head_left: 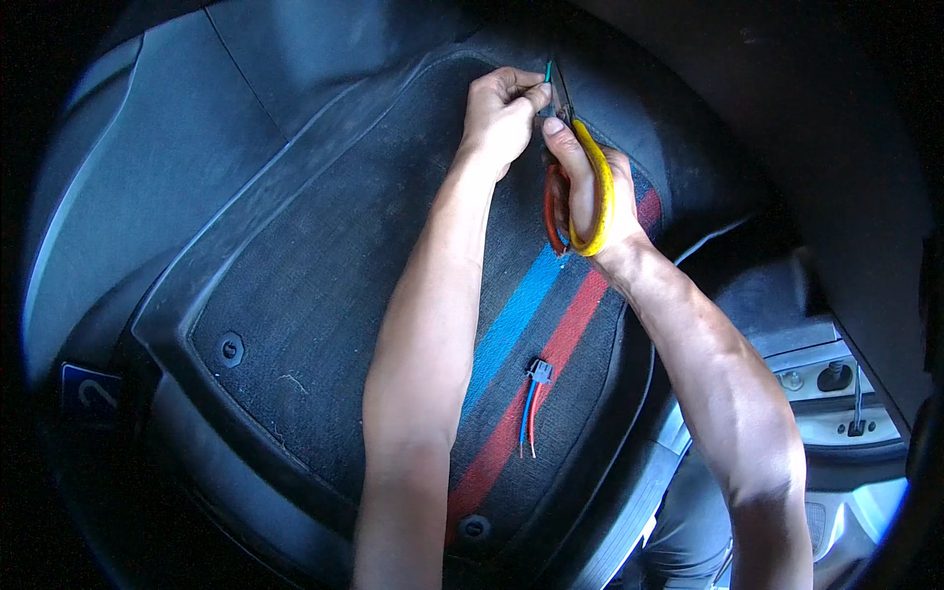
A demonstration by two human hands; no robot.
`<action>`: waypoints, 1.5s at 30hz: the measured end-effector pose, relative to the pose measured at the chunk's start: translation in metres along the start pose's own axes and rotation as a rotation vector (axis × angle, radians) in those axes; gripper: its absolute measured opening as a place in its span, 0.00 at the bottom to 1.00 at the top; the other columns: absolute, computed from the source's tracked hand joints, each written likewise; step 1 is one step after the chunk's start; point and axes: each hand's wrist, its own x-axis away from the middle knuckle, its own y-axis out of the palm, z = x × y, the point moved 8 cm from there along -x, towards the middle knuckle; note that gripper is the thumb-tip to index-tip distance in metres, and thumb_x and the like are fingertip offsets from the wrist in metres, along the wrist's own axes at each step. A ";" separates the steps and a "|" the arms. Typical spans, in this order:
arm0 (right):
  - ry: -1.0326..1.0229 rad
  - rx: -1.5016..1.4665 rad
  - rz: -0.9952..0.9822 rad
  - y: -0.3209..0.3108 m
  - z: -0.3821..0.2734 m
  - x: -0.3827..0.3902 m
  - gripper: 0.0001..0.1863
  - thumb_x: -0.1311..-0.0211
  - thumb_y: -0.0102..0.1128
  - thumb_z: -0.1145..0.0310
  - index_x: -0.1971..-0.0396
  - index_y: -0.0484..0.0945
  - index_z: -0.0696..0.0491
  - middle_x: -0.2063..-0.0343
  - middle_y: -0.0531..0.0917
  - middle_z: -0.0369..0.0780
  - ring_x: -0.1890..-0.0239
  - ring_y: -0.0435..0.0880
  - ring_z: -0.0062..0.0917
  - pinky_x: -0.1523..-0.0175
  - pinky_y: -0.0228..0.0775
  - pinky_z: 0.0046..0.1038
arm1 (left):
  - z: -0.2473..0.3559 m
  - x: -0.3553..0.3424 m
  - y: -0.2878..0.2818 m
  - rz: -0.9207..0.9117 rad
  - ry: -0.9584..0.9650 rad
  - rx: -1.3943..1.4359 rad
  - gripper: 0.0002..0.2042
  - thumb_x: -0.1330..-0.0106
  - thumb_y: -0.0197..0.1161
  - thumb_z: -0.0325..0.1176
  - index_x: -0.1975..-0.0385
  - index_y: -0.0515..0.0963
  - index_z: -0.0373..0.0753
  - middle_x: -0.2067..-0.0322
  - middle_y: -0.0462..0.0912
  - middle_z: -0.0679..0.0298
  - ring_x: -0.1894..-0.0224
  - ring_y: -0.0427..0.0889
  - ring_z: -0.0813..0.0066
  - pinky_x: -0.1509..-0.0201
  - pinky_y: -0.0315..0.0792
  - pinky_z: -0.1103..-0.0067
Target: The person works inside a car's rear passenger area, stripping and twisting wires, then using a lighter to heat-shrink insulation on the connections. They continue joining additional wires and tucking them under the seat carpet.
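Note:
At the top middle my left hand (500, 120) pinches a thin green wire (548, 71), its fingers curled at the jaws of a tool. My right hand (578, 172) grips pliers or wire strippers (597, 231) with yellow and red handles, their metal jaws pointing upward beside the wire. Whether the jaws touch the wire is hard to tell. Lower down, a small dark connector (539, 372) with blue and red wires hanging from it lies on the dark car floor mat (265, 265), which has blue and red stripes.
Dark molded trim (167, 108) surrounds the mat's left and top. At right are a light sill panel (816, 418) with black fittings and a dark overhanging panel (806, 167). A trousered leg (688, 521) shows at bottom right.

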 end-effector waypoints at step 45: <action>0.316 -0.928 -0.438 -0.009 -0.044 0.002 0.19 0.25 0.47 0.55 0.64 0.71 0.58 0.86 0.67 0.27 0.90 0.65 0.10 0.89 0.58 0.11 | 0.041 -0.022 -0.009 0.152 0.400 -0.873 0.08 0.36 0.61 0.23 0.58 0.80 0.34 0.61 0.86 0.50 0.55 0.86 0.58 0.50 0.79 0.67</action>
